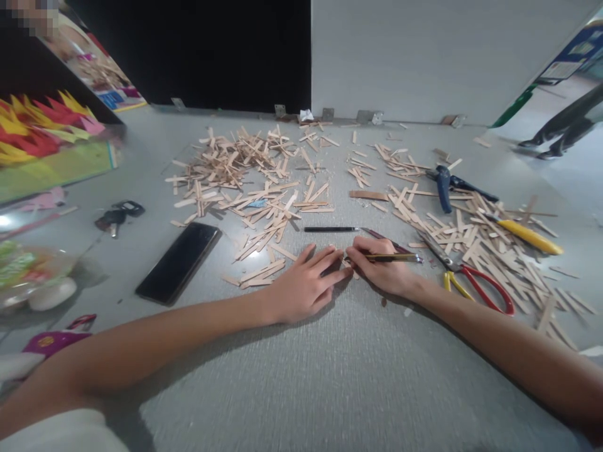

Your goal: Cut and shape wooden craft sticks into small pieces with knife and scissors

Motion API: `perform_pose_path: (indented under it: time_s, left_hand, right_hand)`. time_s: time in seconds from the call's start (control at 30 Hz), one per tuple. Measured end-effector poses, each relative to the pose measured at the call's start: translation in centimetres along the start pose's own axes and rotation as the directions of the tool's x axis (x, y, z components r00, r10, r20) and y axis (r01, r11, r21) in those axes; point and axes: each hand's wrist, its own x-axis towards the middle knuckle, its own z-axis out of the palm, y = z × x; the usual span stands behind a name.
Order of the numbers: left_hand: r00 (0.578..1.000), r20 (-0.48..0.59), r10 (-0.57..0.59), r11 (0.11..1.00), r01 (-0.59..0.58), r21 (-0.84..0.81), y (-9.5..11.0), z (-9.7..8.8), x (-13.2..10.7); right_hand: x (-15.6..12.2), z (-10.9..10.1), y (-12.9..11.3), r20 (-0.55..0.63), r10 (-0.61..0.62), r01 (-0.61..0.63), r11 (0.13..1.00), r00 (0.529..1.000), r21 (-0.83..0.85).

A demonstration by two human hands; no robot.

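Note:
My right hand (pixel 380 263) is closed around a dark pencil (pixel 393 257) with yellowish stripes, its tip pointing left and down at the table. Flat on the table beside it lies my left hand (pixel 311 282), its fingers spread and reaching toward the pencil tip. Under the left fingertips is a small wooden piece, mostly hidden. Just beyond both hands are a black pen (pixel 331 230) and a dark reddish stick-like tool (pixel 384 238), partly covered by the right hand. Cut wooden craft sticks (pixel 264 271) lie near the left fingers.
A heap of craft sticks (pixel 240 154) spreads behind; more lie right, with red-and-yellow-handled pliers (pixel 485 289), a blue-handled cutter (pixel 443 188) and a yellow utility knife (pixel 530 236). Left are a phone (pixel 179 263), keys (pixel 115 218) and a plastic bag (pixel 32 273). Upright panels (pixel 424 63) edge the back.

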Motion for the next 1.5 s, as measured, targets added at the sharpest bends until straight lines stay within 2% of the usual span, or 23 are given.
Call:
perform_pose_path:
  time_s: [0.2,0.57,1.13,1.3,1.4,1.5]
  left_hand:
    - [1.0,-0.015,-0.01,0.998,0.009,-0.062,-0.06,0.06,-0.1]
    - [1.0,-0.011,-0.016,0.997,0.015,-0.069,0.01,0.02,-0.11]
    - [1.0,0.002,-0.003,1.0,0.003,0.005,0.06,-0.05,-0.09]
    - [1.0,0.013,0.004,1.0,-0.004,0.017,0.0,-0.02,-0.04]
    - [0.999,0.049,0.016,0.999,-0.018,0.037,-0.02,-0.25,0.17]
    - [0.995,0.098,0.031,0.996,-0.039,0.076,0.1,-0.6,0.44]
  right_hand:
    - [-0.03,-0.07,-0.03,0.028,0.044,-0.044,0.999,0.999,0.019]
    - [-0.12,-0.03,-0.08,0.025,0.041,-0.041,0.999,0.999,0.017]
    - [-0.23,0.0,0.18,0.039,0.042,-0.042,0.999,0.998,-0.007]
    - [-0.2,-0.01,0.09,0.045,-0.004,0.005,1.0,0.999,-0.023]
    - [-0.22,0.05,-0.07,0.066,-0.07,0.072,0.997,0.995,-0.027]
    - [-0.19,0.21,-0.21,0.049,-0.08,0.082,0.996,0.996,-0.044]
